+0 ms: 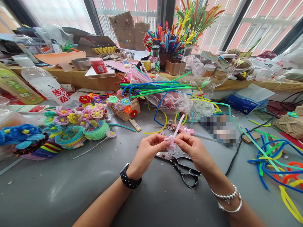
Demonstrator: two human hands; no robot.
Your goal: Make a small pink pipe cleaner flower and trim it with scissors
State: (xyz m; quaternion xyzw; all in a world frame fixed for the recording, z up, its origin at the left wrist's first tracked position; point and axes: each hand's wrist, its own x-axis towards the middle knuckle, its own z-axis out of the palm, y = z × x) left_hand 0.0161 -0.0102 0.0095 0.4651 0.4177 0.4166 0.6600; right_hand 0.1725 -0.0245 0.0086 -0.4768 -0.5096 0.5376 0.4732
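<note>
My left hand (148, 151) and my right hand (193, 149) meet above the grey table (71, 189), both pinched on a pale pink pipe cleaner (172, 140). Its lower part is coiled into a small fuzzy bundle between my fingertips, and its free end sticks up and to the right. A black watch sits on my left wrist and silver bracelets on my right. Black-handled scissors (186, 171) lie on the table just under my hands.
Finished pipe-cleaner flowers (78, 121) and a small wicker basket (125, 110) stand at the left. Loose coloured pipe cleaners (161, 86) spill from a plastic bag behind, more lie at the right (274, 160). A pink glue gun (186, 129), a plastic bottle (44, 82) and a cluttered wooden shelf are beyond.
</note>
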